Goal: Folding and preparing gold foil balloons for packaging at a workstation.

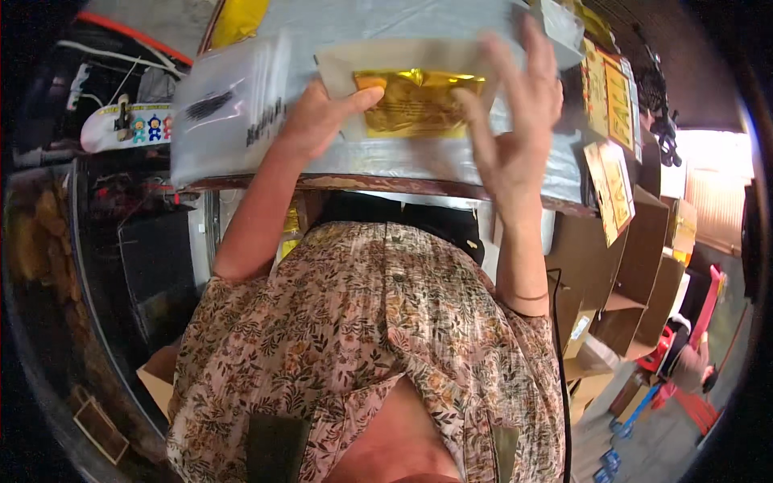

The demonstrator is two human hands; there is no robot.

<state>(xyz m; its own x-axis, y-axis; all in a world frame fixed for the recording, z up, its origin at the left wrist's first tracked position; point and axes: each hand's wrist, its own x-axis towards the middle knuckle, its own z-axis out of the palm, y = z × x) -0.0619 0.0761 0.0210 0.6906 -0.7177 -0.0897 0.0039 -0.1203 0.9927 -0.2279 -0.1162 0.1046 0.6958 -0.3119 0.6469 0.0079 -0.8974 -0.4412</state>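
The gold foil packet (419, 109) is positioned on the grey-covered counter (362, 165), in front of the torso. The hands are apart, one at each side of it. Left hand (318, 119): thumb over the packet's left edge; fingers hidden, so whether they clamp it cannot be determined. Right hand (515, 141): fingers spread, motion-blurred, thumb at the right edge, contact unclear. Clear plastic bags (229, 105) lie left.
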